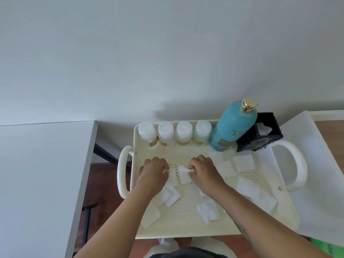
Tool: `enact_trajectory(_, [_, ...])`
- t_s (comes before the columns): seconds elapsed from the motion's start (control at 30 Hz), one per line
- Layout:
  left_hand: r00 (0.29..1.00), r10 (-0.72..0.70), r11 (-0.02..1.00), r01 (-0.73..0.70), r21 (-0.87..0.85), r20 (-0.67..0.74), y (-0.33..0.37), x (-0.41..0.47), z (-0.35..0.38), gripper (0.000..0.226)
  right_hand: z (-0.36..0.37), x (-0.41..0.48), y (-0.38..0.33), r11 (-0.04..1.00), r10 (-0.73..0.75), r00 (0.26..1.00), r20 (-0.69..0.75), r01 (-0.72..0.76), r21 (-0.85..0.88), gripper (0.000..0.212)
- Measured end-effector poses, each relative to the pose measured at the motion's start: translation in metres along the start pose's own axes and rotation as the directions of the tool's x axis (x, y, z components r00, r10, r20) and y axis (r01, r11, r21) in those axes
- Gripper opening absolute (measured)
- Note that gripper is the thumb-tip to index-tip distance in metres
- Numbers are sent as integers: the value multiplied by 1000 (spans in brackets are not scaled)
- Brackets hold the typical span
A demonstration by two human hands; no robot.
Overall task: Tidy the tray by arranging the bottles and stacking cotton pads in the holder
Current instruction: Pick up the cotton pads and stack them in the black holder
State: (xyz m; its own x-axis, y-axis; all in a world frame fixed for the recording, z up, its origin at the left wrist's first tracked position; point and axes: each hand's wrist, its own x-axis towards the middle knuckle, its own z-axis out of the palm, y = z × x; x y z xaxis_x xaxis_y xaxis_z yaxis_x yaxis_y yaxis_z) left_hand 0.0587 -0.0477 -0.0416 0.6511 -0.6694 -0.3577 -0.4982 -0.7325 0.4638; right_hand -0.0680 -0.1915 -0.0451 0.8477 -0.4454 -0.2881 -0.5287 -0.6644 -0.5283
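Note:
A cream perforated tray (pixel 186 229) with two handles lies below me. Along its back wall stand several small clear bottles (pixel 175 133) with white caps, then a tall teal bottle (pixel 232 125) with a gold cap. The black holder (pixel 260 135) stands in the back right corner with some white cotton inside. Square white cotton pads (pixel 243 162) lie scattered over the tray floor. My right hand (pixel 203 170) pinches one cotton pad (pixel 184 175) near the tray's middle. My left hand (pixel 154 172) rests just left of it, fingertips closed on another pad (pixel 172 175).
A white tabletop (pixel 37 174) lies to the left, with a gap down to a brown floor (pixel 104 183) between it and the tray. A white surface (pixel 320 174) adjoins the right handle. A plain wall rises right behind the bottles.

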Motion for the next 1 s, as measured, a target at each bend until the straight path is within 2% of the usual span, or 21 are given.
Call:
enact_trajectory(0.1, [1000,0,987,-3,-160,-17,-1,-6,-6,6,-6,-10,-6,985,42,999,-29,-36,170,9])
enact_trajectory(0.2, [999,-19,931,1,-366,-47,-1,-15,-14,14,-16,-21,-15,907,162,985,-67,-122,403,14])
enact_trajectory(0.33, [989,15,876,-84,-476,-146,4,-25,-29,16,-31,-39,-24,795,248,957,-154,-110,597,16])
enact_trajectory(0.47, [984,66,829,-146,-540,-165,16,-31,-44,13,-56,-58,-29,712,288,929,-232,-45,701,17])
enact_trajectory(0.63, [981,86,763,-176,-622,-172,43,-32,-52,14,-107,-71,-11,698,311,877,-367,51,714,22])
enact_trajectory(0.8, [977,111,728,-206,-654,-183,85,-28,-51,18,-164,-58,44,804,345,797,-496,22,595,15])
enact_trajectory(0.9, [978,101,730,-199,-654,-184,112,-26,-46,17,-190,-40,78,861,324,823,-466,-51,507,16])
enact_trajectory(1.0, [983,76,714,-172,-678,-168,136,-25,-38,16,-201,-20,100,878,282,857,-432,-49,476,15])
